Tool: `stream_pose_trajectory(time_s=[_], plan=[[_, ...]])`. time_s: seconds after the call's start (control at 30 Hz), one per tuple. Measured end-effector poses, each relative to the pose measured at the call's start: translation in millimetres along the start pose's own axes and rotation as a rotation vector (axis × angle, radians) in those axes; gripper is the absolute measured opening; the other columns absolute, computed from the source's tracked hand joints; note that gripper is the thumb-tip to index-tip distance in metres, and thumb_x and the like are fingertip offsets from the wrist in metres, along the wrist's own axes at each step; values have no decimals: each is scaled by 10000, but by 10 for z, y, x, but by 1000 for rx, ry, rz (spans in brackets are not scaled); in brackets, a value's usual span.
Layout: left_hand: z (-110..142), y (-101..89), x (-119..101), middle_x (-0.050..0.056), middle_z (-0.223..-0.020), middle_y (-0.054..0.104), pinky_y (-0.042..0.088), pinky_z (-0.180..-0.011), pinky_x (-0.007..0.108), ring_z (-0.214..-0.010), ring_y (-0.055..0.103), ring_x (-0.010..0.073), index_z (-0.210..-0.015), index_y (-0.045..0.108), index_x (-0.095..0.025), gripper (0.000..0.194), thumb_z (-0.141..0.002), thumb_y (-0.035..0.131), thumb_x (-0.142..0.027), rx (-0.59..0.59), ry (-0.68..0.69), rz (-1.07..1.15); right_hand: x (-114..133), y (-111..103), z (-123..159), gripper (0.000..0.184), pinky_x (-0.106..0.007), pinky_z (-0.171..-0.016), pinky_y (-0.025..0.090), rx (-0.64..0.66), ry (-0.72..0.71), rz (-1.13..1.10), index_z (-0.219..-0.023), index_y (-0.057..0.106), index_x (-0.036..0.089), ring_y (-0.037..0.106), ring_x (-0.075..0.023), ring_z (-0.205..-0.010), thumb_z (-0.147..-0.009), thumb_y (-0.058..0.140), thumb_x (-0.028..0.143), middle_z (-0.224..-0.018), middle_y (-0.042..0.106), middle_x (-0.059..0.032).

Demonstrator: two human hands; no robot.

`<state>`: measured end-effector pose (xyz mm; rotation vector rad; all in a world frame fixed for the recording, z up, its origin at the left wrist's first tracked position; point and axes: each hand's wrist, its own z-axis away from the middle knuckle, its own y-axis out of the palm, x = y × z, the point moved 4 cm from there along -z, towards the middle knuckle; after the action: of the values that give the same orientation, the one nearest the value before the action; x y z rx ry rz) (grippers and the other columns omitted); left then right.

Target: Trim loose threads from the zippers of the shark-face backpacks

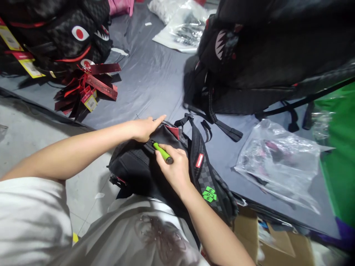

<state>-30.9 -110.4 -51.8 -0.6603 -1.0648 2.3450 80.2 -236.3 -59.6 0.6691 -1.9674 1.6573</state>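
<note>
A black backpack (133,162) with a dark checkered panel and green patches lies at the near edge of the grey-covered table, against my body. My left hand (145,129) is closed on the backpack's upper edge, its index finger pointing away along the fabric. In my right hand (176,166) is a slim tool with a bright green handle (163,152) and a black butt end. The tool slants toward my left hand, its dark tip against the black fabric. What exactly the tip touches cannot be made out.
Black backpacks with shark-teeth prints stand at the back left (63,37) and right (263,55). Red tags (101,87) hang off the left pile. Clear plastic bags (280,159) lie on the grey cloth (149,81). An open cardboard box (294,244) is below the table at right.
</note>
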Motion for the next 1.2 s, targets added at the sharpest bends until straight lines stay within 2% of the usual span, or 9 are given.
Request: stream_pose_trajectory(time_s=[0.3, 0.6, 0.87, 1.2], plan=[[-23, 32, 11, 208, -1439, 477, 511, -861, 358, -1108, 642, 296, -1597, -123, -278, 1033, -834, 565, -161, -74, 9, 26, -48, 22, -4, 189, -372, -835, 489, -11, 11, -49, -1017, 739, 223, 728, -218, -792, -899, 621, 312, -942, 794, -43], [-29, 28, 8, 211, -1399, 497, 513, -840, 360, -1092, 648, 310, -1600, -110, -262, 1018, -852, 575, -171, -78, 9, 12, -26, 49, -20, 194, -376, -839, 499, -32, 16, -49, -1023, 741, 209, 732, -222, -794, -892, 630, 299, -939, 793, -53], [-43, 49, 15, 191, -1394, 507, 511, -834, 339, -1084, 645, 289, -1594, -132, -268, 1042, -850, 595, -205, -75, 11, -5, 17, 97, -56, 190, -374, -838, 506, -17, 37, -93, -1023, 740, 228, 730, -220, -817, -890, 630, 307, -967, 793, -41], [-21, 32, 7, 202, -1394, 505, 517, -832, 356, -1088, 651, 306, -1600, -111, -258, 1024, -848, 576, -154, -83, 7, 4, 61, 76, -30, 190, -389, -853, 491, -25, 2, -33, -1029, 737, 218, 739, -235, -862, -878, 629, 256, -984, 791, -57]])
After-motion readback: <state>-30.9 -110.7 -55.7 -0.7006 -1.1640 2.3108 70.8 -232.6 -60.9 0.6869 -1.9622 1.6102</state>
